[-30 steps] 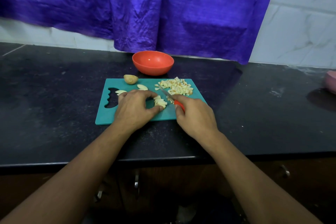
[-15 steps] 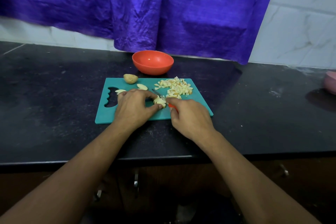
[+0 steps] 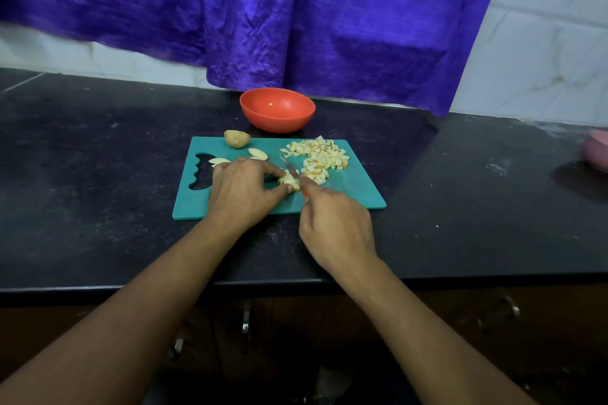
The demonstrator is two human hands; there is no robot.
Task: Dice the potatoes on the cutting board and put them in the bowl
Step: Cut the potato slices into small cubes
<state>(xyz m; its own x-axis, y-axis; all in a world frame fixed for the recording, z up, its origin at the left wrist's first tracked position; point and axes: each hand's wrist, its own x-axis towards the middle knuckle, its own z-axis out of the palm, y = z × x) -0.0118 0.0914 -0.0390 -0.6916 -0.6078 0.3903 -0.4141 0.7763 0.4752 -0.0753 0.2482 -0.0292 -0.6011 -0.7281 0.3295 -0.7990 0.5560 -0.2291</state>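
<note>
A teal cutting board (image 3: 355, 194) lies on the black counter. My left hand (image 3: 241, 191) pinches a small stack of potato slices (image 3: 290, 180) between thumb and fingertips. My right hand (image 3: 335, 227) grips a knife (image 3: 291, 169) with a red handle, and its blade lies across those slices. A pile of diced potato (image 3: 319, 154) sits at the board's far right. A potato piece with skin (image 3: 237, 138) rests at the far left corner, with loose slices (image 3: 257, 152) near it. An empty orange bowl (image 3: 277, 109) stands just behind the board.
A purple curtain (image 3: 296, 16) hangs behind the counter, close to the bowl. A pink object (image 3: 597, 149) sits at the right edge of the counter. The counter's front edge (image 3: 164, 286) runs below my forearms, with cabinet handles underneath.
My right hand has moved left with the knife, from beside the slices to across them. My left hand keeps its hold on the slices.
</note>
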